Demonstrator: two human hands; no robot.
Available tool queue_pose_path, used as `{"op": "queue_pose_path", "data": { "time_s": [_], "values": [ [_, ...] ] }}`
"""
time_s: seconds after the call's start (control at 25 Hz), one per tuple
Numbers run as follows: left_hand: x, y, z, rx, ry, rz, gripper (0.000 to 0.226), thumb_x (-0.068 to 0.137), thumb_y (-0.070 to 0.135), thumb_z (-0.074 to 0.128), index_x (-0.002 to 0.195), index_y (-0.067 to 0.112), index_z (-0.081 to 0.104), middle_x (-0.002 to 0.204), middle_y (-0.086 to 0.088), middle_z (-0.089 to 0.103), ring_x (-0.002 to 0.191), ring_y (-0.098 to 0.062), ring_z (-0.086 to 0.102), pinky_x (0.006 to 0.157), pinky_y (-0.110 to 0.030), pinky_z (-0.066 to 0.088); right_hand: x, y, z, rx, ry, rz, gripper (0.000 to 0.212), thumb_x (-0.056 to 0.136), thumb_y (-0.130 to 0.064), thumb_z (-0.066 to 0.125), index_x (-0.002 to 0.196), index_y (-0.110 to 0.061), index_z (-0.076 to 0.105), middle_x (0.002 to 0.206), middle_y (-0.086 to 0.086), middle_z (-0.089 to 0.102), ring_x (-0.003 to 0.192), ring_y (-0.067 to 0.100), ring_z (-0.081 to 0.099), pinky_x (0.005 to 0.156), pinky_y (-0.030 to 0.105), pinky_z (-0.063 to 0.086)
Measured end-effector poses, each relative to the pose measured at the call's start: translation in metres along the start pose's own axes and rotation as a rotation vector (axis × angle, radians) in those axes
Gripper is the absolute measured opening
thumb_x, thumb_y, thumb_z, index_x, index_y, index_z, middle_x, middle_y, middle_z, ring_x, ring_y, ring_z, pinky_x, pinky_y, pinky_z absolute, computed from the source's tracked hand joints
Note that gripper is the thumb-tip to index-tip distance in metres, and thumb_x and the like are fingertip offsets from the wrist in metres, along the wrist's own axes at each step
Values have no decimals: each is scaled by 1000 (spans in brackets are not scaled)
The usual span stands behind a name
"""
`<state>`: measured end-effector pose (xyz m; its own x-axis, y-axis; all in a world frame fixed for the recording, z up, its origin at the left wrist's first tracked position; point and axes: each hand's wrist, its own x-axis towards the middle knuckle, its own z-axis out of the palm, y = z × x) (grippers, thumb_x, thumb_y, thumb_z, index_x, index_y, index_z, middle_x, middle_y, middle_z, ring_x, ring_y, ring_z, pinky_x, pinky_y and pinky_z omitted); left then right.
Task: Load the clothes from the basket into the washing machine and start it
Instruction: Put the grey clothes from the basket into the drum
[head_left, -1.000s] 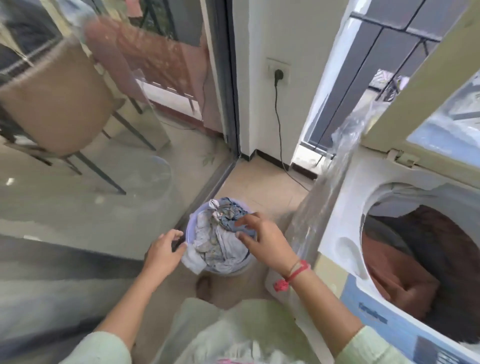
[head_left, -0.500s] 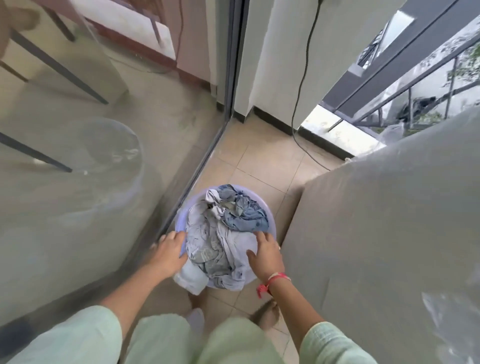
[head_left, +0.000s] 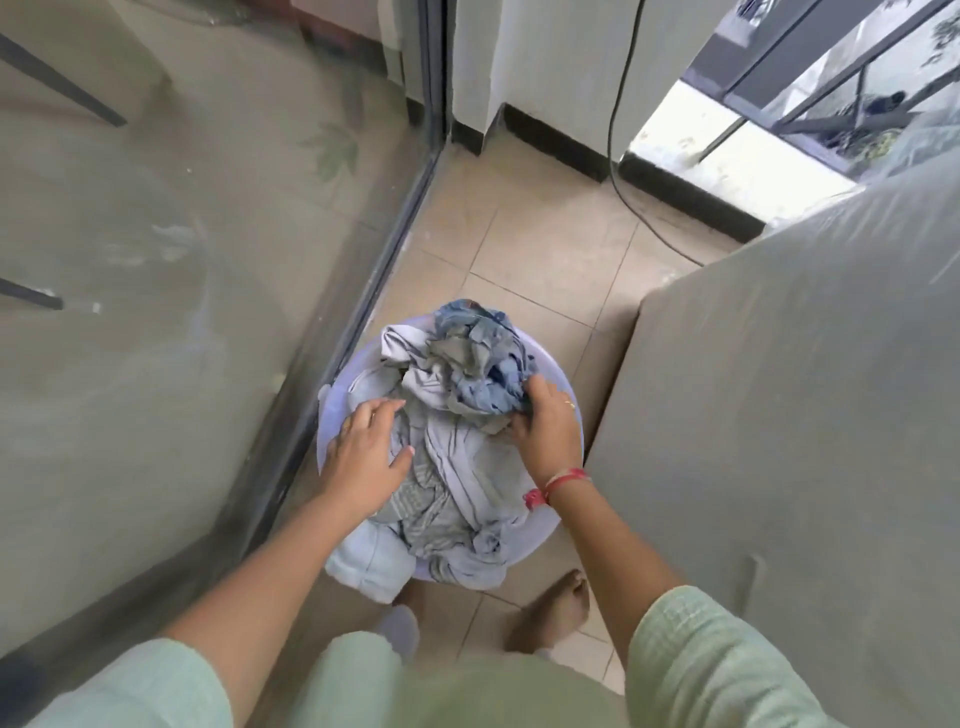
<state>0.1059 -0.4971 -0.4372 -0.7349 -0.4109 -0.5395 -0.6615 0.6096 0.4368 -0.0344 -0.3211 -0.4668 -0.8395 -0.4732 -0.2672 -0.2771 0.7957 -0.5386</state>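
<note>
On the tiled floor in front of me stands a round lavender basket (head_left: 336, 400), heaped with grey and blue clothes (head_left: 457, 467). My left hand (head_left: 363, 454) rests flat on the grey clothes at the basket's left side, with its fingers spread. My right hand (head_left: 548, 434) has its fingers curled into a crumpled blue garment (head_left: 485, 395) at the right side of the heap. The washing machine (head_left: 779, 415) shows only as a grey side wall to the right of the basket. Its opening is out of view.
A glass sliding door (head_left: 182, 312) runs along the left, its track right beside the basket. A black power cable (head_left: 621, 171) trails down the wall to the floor behind. My bare foot (head_left: 558, 610) stands just below the basket. A pale cloth (head_left: 366, 564) hangs over the near rim.
The view has tilted down, so the washer's open drum is no longer seen. Both hands moved from the basket's rim onto the clothes, and the right hand now grips the blue garment.
</note>
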Motion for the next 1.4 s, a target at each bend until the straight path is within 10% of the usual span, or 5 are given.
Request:
{"op": "queue_pose_path", "data": {
  "time_s": [0.44,0.6,0.88,1.08,1.4],
  "values": [
    [-2,38,-37,169,-158,128,98,72,36,77,148,27,15,151,-8,21,137,-29,28,105,-45,35,-85,-1,-48,-144,-19,-112,25,64,12,58,81,-6,54,89,12,57,77,33,55,60,35,48],
    [-16,18,-20,213,-202,-72,88,75,36,72,146,23,22,149,-7,23,136,-29,27,107,-45,31,-83,3,-58,146,76,321,22,79,2,53,100,-4,53,102,17,58,95,38,56,74,35,43],
    [-61,-46,9,264,-157,-182,76,82,35,63,144,20,23,151,-9,21,141,-28,16,113,-46,22,-57,-35,-40,-198,156,-146,38,86,-14,56,124,-9,53,127,17,51,114,36,51,91,43,47],
    [-64,-53,43,139,-62,-147,68,84,32,61,143,21,29,149,-8,25,140,-26,19,109,-46,29,-81,-38,47,-416,-433,218,60,81,-46,62,124,-7,46,125,11,46,109,36,51,90,43,44],
    [-54,-41,41,-102,-171,-88,75,77,26,68,141,20,31,140,-8,34,129,-29,37,100,-47,40,-118,-79,-38,250,313,21,20,76,1,44,80,-18,47,76,-3,44,69,7,37,63,16,29]
  ]
}}
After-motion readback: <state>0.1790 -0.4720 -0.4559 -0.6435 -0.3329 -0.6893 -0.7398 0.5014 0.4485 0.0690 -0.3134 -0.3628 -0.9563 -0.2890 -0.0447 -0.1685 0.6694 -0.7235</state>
